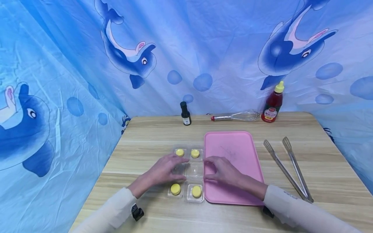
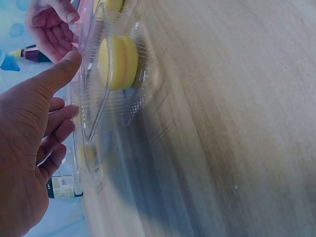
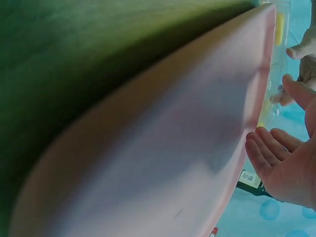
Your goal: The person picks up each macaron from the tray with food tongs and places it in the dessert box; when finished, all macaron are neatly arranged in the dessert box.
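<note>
A clear plastic blister box (image 1: 195, 170) with square compartments lies in front of me, its near and far compartments holding several yellow macarons (image 1: 196, 191). My left hand (image 1: 166, 170) is at the box's left side, over its middle part, thumb and fingers spread apart. In the left wrist view, the left thumb and fingertips are right at the clear plastic edge, beside a macaron (image 2: 118, 63). From the right, my right hand (image 1: 225, 171) reaches over a pink tray (image 1: 233, 149), loosely bent fingers and thumb at the box's right edge. Nothing shows within its fingers in the right wrist view.
Steel tongs (image 1: 291, 171) lie spread right of the tray. Along the back stand a small dark bottle (image 1: 186, 115) and a red sauce bottle (image 1: 272, 105), with a whisk (image 1: 237, 116) lying between them. A blue dolphin-print curtain (image 1: 204, 48) hangs behind the wooden table (image 1: 140, 139).
</note>
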`<state>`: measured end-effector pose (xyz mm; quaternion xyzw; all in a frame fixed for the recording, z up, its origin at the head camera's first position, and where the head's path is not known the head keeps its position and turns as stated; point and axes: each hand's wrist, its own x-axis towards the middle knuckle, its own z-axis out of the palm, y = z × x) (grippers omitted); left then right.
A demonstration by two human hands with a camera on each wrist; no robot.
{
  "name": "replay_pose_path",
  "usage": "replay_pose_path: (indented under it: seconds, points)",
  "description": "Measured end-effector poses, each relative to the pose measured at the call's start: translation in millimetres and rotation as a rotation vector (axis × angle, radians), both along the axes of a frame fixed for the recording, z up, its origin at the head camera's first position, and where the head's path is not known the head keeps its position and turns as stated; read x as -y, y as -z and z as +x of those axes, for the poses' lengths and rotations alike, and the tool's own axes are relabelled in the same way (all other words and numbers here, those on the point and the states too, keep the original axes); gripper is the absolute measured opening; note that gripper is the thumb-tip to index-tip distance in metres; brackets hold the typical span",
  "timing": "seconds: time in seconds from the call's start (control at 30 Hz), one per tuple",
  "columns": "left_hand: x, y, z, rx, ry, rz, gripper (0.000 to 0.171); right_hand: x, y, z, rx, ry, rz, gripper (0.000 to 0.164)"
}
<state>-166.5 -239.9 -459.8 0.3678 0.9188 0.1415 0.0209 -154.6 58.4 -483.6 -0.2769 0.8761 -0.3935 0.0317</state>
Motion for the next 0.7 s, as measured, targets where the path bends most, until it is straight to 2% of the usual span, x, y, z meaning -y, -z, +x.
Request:
replay_pose_path:
  seconds: [0.3, 0.7]
  points:
    - [-2.0, 0.0, 1.6, -0.007, -0.033, -0.022, 0.076, 4.1, 2.6, 1.7, -0.015, 0.026, 0.016, 0.067]
    - [-3.7, 0.3, 1.6, 0.015, -0.034, -0.023, 0.075, 5.4, 2.4, 3.6, -0.032, 0.033, 0.011, 0.066]
